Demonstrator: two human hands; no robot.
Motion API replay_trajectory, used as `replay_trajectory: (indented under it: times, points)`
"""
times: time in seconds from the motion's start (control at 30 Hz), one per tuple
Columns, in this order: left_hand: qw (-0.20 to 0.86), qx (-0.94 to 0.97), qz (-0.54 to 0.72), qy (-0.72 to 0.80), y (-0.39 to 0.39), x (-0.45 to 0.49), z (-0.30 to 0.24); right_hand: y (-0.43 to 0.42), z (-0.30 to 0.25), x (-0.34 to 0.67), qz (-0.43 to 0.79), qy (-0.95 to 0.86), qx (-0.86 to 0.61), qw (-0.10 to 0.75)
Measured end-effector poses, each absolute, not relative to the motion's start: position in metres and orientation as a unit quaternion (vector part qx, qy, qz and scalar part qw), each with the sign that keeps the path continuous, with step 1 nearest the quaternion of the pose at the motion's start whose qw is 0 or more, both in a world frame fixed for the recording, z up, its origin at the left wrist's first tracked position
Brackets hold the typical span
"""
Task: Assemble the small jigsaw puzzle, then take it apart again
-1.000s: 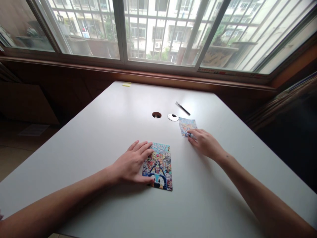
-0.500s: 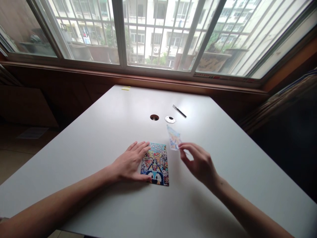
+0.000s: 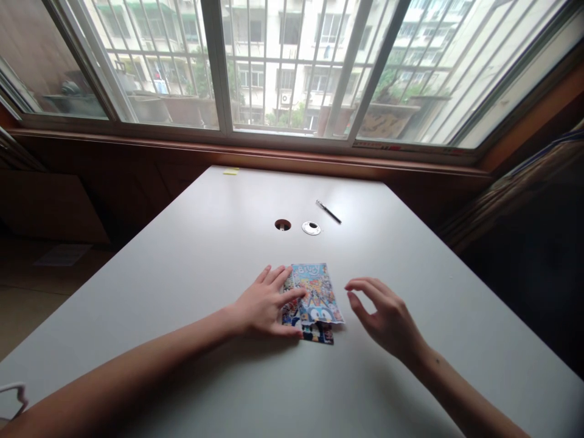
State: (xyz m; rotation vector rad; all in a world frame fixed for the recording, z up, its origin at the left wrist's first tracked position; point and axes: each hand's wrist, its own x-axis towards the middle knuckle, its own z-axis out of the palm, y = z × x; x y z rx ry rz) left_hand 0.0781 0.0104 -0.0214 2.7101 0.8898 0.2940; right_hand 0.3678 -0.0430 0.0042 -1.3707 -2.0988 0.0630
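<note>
On the white table lies a colourful picture puzzle (image 3: 314,333) with a cartoon dog's face. A smaller printed paper (image 3: 316,292) with a similar picture and the lettering "Bluey" rests on top, covering most of it. My left hand (image 3: 269,301) lies flat with fingers spread over the left edge of both, its index finger touching the paper. My right hand (image 3: 383,310) hovers just right of the paper, thumb and index finger apart and nothing between them.
Beyond the hands, the table (image 3: 219,243) has a round hole (image 3: 283,225), a round metallic cover (image 3: 311,228) and a black pen (image 3: 328,212). A yellow sticky note (image 3: 230,171) is at the far edge, below the barred window. A white looped object (image 3: 16,395) shows at lower left.
The paper moved from my right hand onto the puzzle, and my right hand let go and drew slightly right. My left hand and the puzzle shifted right in view; its index finger now touches the paper.
</note>
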Motion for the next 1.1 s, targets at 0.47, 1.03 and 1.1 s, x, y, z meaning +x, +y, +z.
replay_trajectory:
  times: [0.47, 1.03, 1.1]
  points:
    - [0.144, 0.921, 0.152, 0.328, 0.051, 0.167, -0.011, -0.022, -0.017, 0.435, -0.102, -0.662, -0.648, 0.362]
    - [0.143, 0.926, 0.015, 0.351, -0.039, 0.031, -0.012, -0.078, -0.038, 0.305, 0.009, -0.898, -0.429, 0.101]
    - [0.141, 0.925, 0.017, 0.351, -0.039, 0.031, -0.010, -0.079, -0.036, 0.304, 0.012, -0.897, -0.429, 0.101]
